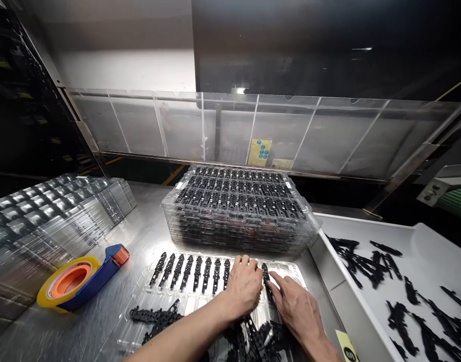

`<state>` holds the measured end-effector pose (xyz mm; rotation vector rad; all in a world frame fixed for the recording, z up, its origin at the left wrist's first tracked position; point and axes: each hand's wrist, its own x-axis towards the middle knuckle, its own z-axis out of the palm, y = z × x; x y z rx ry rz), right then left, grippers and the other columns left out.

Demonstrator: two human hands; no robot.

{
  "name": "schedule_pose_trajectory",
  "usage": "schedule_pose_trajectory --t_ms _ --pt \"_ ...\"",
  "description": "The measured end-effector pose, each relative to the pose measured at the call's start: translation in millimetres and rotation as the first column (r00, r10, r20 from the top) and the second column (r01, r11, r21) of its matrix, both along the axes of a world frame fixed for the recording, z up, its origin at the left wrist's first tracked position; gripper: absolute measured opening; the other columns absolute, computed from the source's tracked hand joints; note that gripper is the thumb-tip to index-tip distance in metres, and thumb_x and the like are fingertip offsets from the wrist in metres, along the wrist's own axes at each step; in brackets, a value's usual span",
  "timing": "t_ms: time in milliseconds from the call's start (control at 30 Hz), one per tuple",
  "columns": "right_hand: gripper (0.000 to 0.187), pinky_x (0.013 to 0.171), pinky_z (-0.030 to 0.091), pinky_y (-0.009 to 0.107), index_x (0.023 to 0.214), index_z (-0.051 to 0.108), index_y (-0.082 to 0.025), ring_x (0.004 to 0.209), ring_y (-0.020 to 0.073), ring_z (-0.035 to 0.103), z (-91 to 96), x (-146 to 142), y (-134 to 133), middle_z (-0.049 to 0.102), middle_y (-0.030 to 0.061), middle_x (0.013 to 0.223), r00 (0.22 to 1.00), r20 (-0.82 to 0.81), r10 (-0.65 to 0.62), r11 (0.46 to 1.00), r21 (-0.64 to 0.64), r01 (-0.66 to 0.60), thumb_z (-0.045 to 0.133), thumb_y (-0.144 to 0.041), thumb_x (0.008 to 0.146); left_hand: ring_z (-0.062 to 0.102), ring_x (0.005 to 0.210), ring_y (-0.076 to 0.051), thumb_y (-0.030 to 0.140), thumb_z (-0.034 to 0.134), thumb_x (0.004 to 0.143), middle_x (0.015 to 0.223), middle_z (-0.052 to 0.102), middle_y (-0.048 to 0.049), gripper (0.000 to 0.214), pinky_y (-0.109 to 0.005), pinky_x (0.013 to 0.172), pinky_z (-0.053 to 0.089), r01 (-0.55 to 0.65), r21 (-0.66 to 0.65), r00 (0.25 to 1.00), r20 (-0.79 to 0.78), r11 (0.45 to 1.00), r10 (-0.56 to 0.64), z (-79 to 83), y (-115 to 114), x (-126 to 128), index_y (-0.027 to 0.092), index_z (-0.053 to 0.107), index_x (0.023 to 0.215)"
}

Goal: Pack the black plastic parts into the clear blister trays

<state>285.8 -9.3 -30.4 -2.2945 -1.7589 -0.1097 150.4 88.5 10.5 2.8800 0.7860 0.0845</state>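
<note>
A clear plastic tray (pixel 140 296) lies in front of me, with a row of slim black perforated plastic parts (pixel 197 274) in its upper slots. My left hand (pixel 245 286) is closed over the right half of that row; its curled fingertips and whatever is in them are hidden. Just to its right, my right hand (pixel 296 304) pinches a black plastic part (pixel 266 275) standing in a slot near the row's right end. Loose black parts (pixel 155 319) lie heaped over the tray's lower slots, partly covered by my forearms.
Behind the tray rises a stack of filled clear trays (pixel 238 226). Empty clear trays (pixel 83 211) are stacked at left, near a tape dispenser (pixel 90 289) with yellow tape. A white bin (pixel 341 286) on the right holds scattered black parts. A transparent panel (pixel 226 130) stands behind.
</note>
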Motion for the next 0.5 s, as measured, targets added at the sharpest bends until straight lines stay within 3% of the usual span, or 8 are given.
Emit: schedule_pose_trajectory --t_ms 133,267,400,500 --pt "0.035 0.062 0.046 0.027 0.114 0.061 -0.025 0.075 0.0170 0.061 7.0 8.1 -33.0 0.064 0.0049 0.086 0.998 -0.056 0.035 0.999 0.012 -0.034 0.037 -0.041 0.094 0.047 0.091 -0.022 0.019 0.048 0.089 0.097 0.058 -0.0086 0.013 -0.035 0.078 0.037 0.023 -0.041 1.000 -0.002 0.999 -0.023 10.2 -8.8 -17.5 0.016 0.060 0.088" --pt "0.022 0.069 0.049 0.029 0.100 0.065 -0.032 0.086 0.0202 0.060 12.2 11.0 -63.7 0.063 0.0033 0.094 0.977 -0.177 0.121 0.987 -0.084 -0.138 0.053 -0.041 0.085 0.048 0.084 -0.020 0.030 0.063 0.081 0.083 0.058 -0.0045 0.012 -0.032 0.072 0.037 0.196 -0.241 0.974 -0.067 0.950 -0.218 14.6 -18.7 -33.2 0.019 0.062 0.078" --pt "0.017 0.069 0.048 0.030 0.083 0.064 -0.031 0.081 0.0189 0.058 16.2 5.8 -72.1 0.059 0.0019 0.085 0.954 -0.283 0.098 0.978 -0.151 -0.145 0.048 -0.034 0.087 0.048 0.085 -0.020 0.020 0.058 0.082 0.084 0.057 -0.0051 0.007 -0.031 0.072 0.037 0.210 -0.270 0.971 -0.058 0.940 -0.233 15.1 -23.5 -41.3 0.019 0.062 0.076" --pt "0.022 0.067 0.048 0.028 0.088 0.066 -0.033 0.080 0.0184 0.058 18.9 6.5 -74.1 0.057 0.0019 0.082 0.921 -0.382 0.072 0.992 -0.073 -0.108 0.047 -0.044 0.089 0.050 0.087 -0.020 0.026 0.056 0.087 0.089 0.059 -0.0038 0.011 -0.031 0.076 0.038 0.247 -0.322 0.964 -0.018 0.914 -0.267 19.9 -24.8 -49.0 0.020 0.061 0.080"
